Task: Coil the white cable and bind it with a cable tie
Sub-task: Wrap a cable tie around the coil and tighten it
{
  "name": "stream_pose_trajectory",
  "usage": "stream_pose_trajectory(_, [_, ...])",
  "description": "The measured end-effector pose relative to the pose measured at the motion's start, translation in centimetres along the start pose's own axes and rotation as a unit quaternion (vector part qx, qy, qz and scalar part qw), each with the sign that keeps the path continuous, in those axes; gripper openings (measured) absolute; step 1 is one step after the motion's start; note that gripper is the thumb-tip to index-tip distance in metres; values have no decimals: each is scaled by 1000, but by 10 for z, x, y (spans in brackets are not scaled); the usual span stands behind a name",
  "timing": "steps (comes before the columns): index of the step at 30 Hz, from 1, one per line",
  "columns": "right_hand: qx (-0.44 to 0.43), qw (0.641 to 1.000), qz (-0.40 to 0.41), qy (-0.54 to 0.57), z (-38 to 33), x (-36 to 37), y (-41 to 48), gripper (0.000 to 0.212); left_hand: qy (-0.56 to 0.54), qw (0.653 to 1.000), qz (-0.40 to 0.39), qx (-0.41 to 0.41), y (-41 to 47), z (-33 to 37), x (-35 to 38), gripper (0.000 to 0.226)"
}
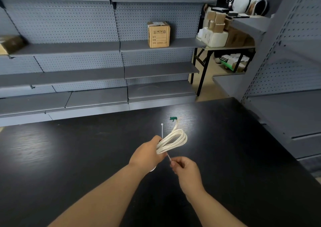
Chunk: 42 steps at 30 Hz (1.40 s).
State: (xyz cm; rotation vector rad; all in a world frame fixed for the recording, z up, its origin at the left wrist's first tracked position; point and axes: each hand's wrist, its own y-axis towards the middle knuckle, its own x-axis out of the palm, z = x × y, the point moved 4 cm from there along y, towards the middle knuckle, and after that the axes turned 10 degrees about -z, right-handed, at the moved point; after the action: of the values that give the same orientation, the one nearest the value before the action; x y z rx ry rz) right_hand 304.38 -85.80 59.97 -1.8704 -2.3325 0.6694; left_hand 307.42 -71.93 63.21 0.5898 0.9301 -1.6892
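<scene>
The white cable [175, 139] is wound into a flat coil of several loops, held above the black table [69, 157]. My left hand [147, 155] is shut around the near end of the coil. One cable end with a green connector [173, 118] sticks up past the coil. A thin white cable tie [162, 131] passes behind the coil, its head pointing up. My right hand [184, 167] pinches the tie's lower tail just below the coil.
Grey pegboard shelves [86, 77] run along the far side of the table; a cardboard box [158, 34] stands on one. More shelving [286, 87] is at the right. A folding table [225, 49] with boxes stands behind, a person beside it.
</scene>
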Motion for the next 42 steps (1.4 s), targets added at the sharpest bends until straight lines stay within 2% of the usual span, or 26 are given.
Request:
stream_pose_trajectory(11, [52,988,-138,37,11,15,-1,23,75,995,-32,-65,-2,-45,24,24])
stream_pose_trajectory(16, [30,979,-195,55,18,29,0,35,118,988,-50,-86,-2,-62,35,20])
stream_pose_trajectory(18, [20,980,-195,22,22,35,1,42,127,987,-55,-87,-3,-67,38,20])
stream_pose_trajectory(23, [-61,981,-109,-149,22,41,13,26,143,985,-62,-78,-2,-73,41,20])
stream_pose_trajectory(25, [-118,964,-84,-225,18,44,18,23,152,984,-66,-70,-3,-76,42,21])
stream_pose_trajectory(28, [-247,896,14,-368,7,49,24,16,157,983,-70,-65,-3,-82,45,22])
stream_pose_trajectory(31, [-304,846,33,-436,2,56,29,17,166,982,-66,-65,-3,-89,45,25])
stream_pose_trajectory(34, [-282,812,13,-510,5,62,33,19,178,980,-59,-62,-4,-96,46,29])
stream_pose_trajectory(36, [-263,809,7,-526,9,65,37,17,178,980,-55,-63,-5,-100,47,33])
stream_pose_trajectory(39, [-220,818,-50,-528,14,70,44,31,188,980,-41,-58,-6,-104,49,40])
stream_pose_trajectory(42, [-221,807,-93,-540,19,73,51,34,205,978,-26,-44,-4,-108,48,45])
